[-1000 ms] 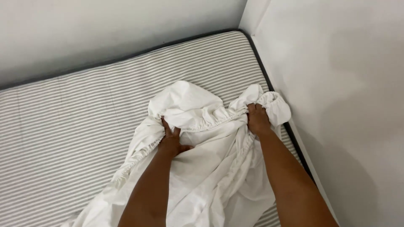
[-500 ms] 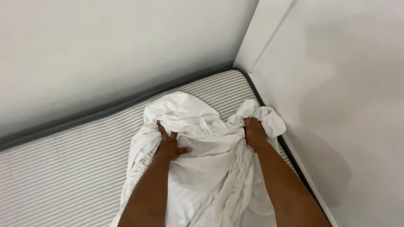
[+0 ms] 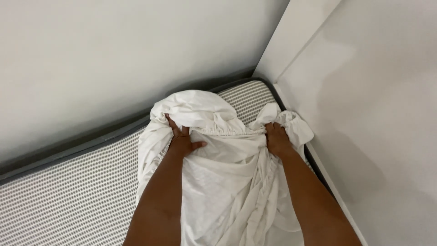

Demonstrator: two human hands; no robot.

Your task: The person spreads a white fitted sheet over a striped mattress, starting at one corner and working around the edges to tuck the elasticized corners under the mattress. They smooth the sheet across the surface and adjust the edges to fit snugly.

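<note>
A white fitted sheet [image 3: 227, 182] with an elastic hem lies bunched on a grey-and-white striped mattress [image 3: 68, 196]. My left hand [image 3: 182, 139] grips the gathered hem on the left side of the bunch. My right hand [image 3: 276, 139] grips the hem on the right, close to the mattress corner [image 3: 261, 89]. The sheet's puffed end reaches toward that far right corner. Both forearms stretch forward over the cloth.
A white wall [image 3: 114, 59] runs along the far side of the mattress, and another white wall [image 3: 382, 114] stands on the right, meeting in a corner. A dark mattress edge [image 3: 82, 141] shows along the far wall.
Both hands have pushed the bunched sheet forward toward the far right mattress corner. The view has tilted up, showing more wall.
</note>
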